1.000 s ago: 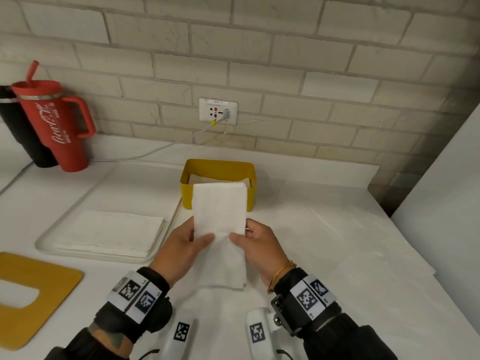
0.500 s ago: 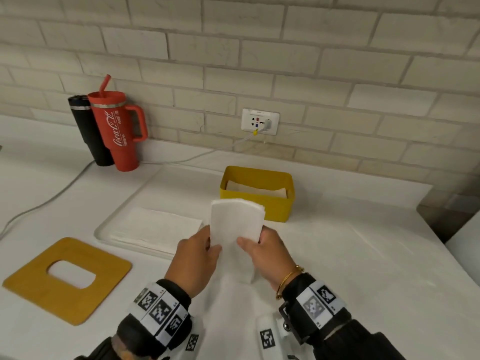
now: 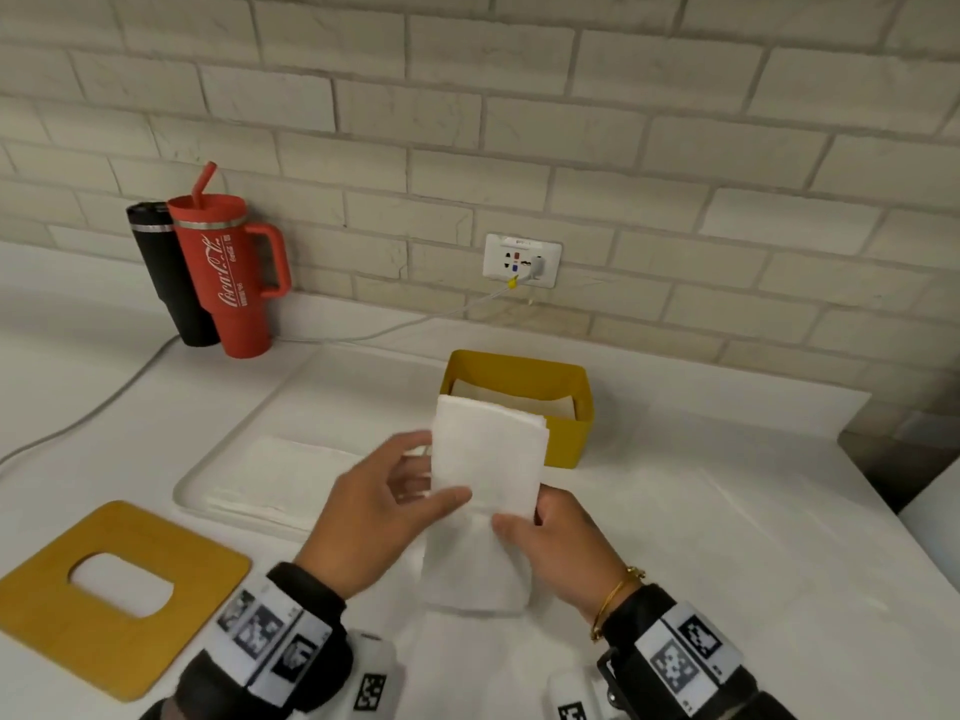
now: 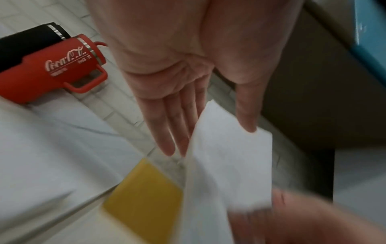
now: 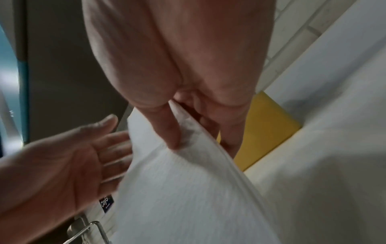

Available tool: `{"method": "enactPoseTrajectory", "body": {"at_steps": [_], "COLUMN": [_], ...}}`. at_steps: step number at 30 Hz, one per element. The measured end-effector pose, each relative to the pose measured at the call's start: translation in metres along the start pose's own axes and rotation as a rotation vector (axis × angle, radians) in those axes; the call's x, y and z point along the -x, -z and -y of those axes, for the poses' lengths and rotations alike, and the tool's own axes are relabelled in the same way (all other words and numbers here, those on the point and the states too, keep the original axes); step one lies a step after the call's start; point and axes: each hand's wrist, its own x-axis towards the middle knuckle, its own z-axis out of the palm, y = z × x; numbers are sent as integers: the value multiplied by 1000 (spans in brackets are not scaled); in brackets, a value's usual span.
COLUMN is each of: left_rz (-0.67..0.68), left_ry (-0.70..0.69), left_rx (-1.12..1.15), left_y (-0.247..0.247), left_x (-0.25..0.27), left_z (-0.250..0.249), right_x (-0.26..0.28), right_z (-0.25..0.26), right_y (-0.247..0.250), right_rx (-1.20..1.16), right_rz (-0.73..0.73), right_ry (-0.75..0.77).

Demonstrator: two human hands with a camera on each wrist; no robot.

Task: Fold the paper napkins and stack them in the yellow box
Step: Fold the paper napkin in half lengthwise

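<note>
**Folding the napkin before it goes in the box**

Holding a white paper napkin (image 3: 485,491) upright above the worktop (image 3: 727,537), the person has it between both hands, just in front of the yellow box (image 3: 569,407). The right hand (image 3: 561,548) pinches the napkin's right edge — thumb on the near face, fingers curled behind, as the right wrist view shows plainly. The left hand (image 3: 379,511) is spread, its fingers straight and fanned behind the left side of the sheet, with the thumb laid across the front; that grip looks light, more a guide than a clamp.

Judging by the long hanging shape, the napkin seems only partly folded, and the step in hand is likely another fold. To do it well, the upper and lower edges should be brought together squarely, corners matched first, and the crease then pressed flat with straight fingers — ideally down on the worktop, since thin layered paper slips and fans apart in the air. The layers at the top right corner already look slightly splayed.

Inside the box some folded napkins (image 3: 511,400) already lie. More unfolded napkins (image 3: 280,470) wait on the clear tray (image 3: 218,454) to the left.
</note>
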Motion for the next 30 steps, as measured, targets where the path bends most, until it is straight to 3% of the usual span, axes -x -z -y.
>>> {"method": "enactPoseTrajectory", "body": {"at_steps": [6,8,10,12,15,20,22,27,30], "left_rz": [268,272,194,141,145,54,34,80,68], "left_ry": [17,31,60,104,172,-4,26,307,394], "left_rx": [-248,-267,-212,-145,-56,-263,-213,332,438], "left_y": [24,26,29,31,31,24,20,8,4], "left_x": [-47,-59,-72,-84,-106,-162,-185,-220,-233], "left_z": [-43,-38,-24,-14,-8,-14,-19,-20,-5], "right_x": [-14,-19,-25,-35,-59,-119,-138,-167,-173], "right_z": [13,8,3,1,10,38,46,35,15], "right_y": [25,35,51,74,111,146,147,145,144], "right_rx": [95,30,8,30,78,261,203,-11,75], "right_rz": [364,412,423,378,187,-243,-283,-284,-206], "right_ry": [-4,-39,-77,-96,-48,141,181,183,184]}}
